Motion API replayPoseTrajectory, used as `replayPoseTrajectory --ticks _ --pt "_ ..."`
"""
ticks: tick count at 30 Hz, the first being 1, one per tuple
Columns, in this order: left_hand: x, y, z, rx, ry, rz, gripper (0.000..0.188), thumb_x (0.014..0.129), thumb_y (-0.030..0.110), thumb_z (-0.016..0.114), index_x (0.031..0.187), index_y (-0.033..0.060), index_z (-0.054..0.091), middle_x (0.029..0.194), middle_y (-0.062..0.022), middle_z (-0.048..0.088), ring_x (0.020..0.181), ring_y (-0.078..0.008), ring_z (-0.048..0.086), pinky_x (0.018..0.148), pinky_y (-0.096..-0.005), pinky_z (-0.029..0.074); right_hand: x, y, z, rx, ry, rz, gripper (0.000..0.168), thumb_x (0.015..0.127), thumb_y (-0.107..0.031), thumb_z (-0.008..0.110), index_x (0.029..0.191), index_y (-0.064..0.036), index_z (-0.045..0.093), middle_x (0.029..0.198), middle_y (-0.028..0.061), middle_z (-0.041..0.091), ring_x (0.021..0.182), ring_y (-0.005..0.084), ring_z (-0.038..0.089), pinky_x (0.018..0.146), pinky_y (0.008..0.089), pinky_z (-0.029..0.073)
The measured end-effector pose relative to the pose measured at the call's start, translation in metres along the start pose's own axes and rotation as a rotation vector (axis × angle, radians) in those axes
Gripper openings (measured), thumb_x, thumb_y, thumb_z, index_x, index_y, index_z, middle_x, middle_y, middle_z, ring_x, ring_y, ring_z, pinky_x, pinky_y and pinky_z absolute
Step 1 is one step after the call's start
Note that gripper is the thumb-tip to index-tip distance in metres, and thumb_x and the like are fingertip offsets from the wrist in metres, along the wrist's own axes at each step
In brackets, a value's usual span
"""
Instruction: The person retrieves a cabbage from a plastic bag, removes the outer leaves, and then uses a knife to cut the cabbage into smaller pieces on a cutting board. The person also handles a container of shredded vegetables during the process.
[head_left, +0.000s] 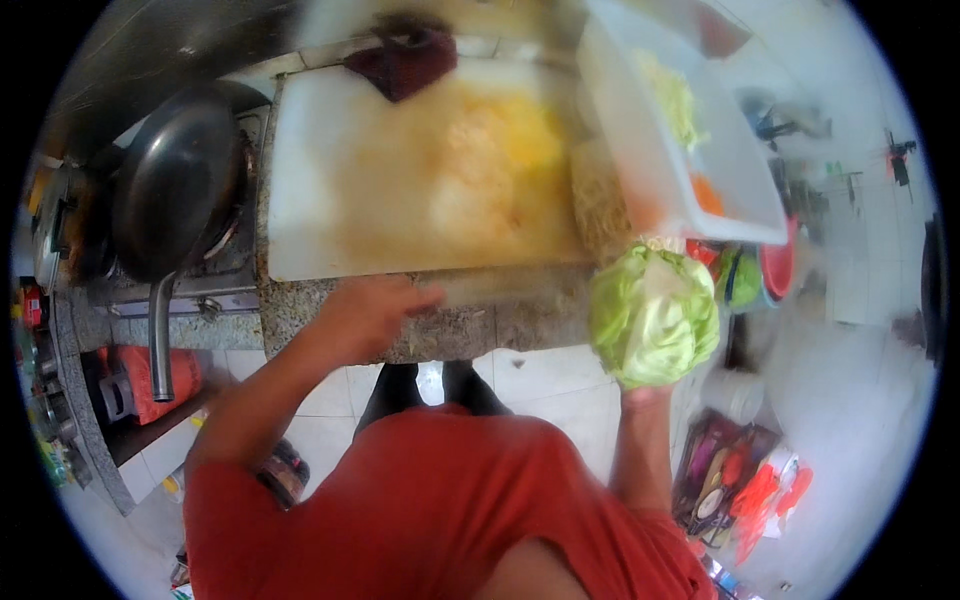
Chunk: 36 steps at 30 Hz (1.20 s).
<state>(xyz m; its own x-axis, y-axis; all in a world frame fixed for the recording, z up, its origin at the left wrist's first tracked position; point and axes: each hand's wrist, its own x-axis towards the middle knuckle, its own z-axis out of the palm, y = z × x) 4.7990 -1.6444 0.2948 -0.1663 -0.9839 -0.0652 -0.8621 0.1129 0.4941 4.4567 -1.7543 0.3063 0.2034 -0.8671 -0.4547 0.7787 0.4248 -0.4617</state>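
Observation:
A pale green head of cabbage or lettuce (654, 315) is in my right hand (646, 395), which is mostly hidden beneath it. My left hand (367, 316) is over the granite counter edge at the front of a white cutting board (322, 225); its index finger points right, and whether it touches the counter is unclear. Blurred yellow and whitish patches cover the middle of the board. Behind the cabbage, a white plastic bin (739, 229) holds shredded pale green leaves (675, 97) and something orange (706, 195).
A dark frying pan (180, 180) sits on the stove at the left, its metal handle (162, 337) reaching past the front edge. A dark red cloth (405, 64) lies at the board's back edge. Red and green containers (778, 262) are below the bin. The view is partly hazy.

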Motion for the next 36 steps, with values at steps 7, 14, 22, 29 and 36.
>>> replayPoseTrajectory --ticks 7,14,22,29,36 --pt "0.004 0.002 0.000 0.180 0.101 -0.153 0.038 0.079 0.006 0.051 0.114 0.0185 0.058 0.085 -0.0113 0.061 0.079 -0.0331 0.061 0.067 -0.0427 0.049 -0.001 0.003 0.004 0.042 0.042 0.023 0.057 0.087 -0.052 0.043 0.128 -0.012 0.050 0.128 0.0091 0.052 0.115 0.0274 0.050 0.100 0.0438 0.041" --pt "-0.037 0.013 0.000 -0.088 0.043 -0.060 0.038 0.079 0.004 0.050 0.113 0.0183 0.057 0.083 -0.0117 0.060 0.077 -0.0349 0.061 0.066 -0.0444 0.049 0.004 0.003 -0.012 0.022 -0.035 0.014 0.053 0.089 -0.047 0.044 0.127 -0.010 0.050 0.127 0.0098 0.053 0.114 0.0277 0.051 0.099 0.0430 0.042" --pt "0.004 -0.006 0.005 0.096 0.261 -0.155 0.037 0.079 0.002 0.049 0.110 0.0182 0.061 0.084 -0.0121 0.061 0.083 -0.0344 0.061 0.070 -0.0440 0.049 0.000 0.019 0.024 0.088 -0.089 0.082 0.057 0.086 -0.048 0.048 0.128 -0.010 0.050 0.128 0.0106 0.052 0.116 0.0288 0.050 0.101 0.0445 0.040" --pt "-0.027 0.007 -0.007 -0.107 -0.045 -0.101 0.044 0.076 0.001 0.051 0.114 0.0202 0.061 0.091 -0.0104 0.064 0.085 -0.0315 0.062 0.073 -0.0422 0.049 0.004 0.009 0.016 0.066 -0.042 0.029 0.059 0.086 -0.050 0.048 0.129 -0.010 0.049 0.128 0.0105 0.052 0.117 0.0288 0.049 0.101 0.0454 0.040" --pt "-0.063 -0.058 -0.037 0.111 0.316 -0.591 0.052 0.072 -0.003 0.052 0.119 0.0187 0.057 0.094 -0.0099 0.064 0.090 -0.0323 0.061 0.074 -0.0419 0.050 0.007 0.018 0.012 0.080 -0.086 0.136 0.059 0.086 -0.050 0.047 0.130 -0.011 0.048 0.130 0.0101 0.050 0.118 0.0290 0.048 0.102 0.0455 0.038"
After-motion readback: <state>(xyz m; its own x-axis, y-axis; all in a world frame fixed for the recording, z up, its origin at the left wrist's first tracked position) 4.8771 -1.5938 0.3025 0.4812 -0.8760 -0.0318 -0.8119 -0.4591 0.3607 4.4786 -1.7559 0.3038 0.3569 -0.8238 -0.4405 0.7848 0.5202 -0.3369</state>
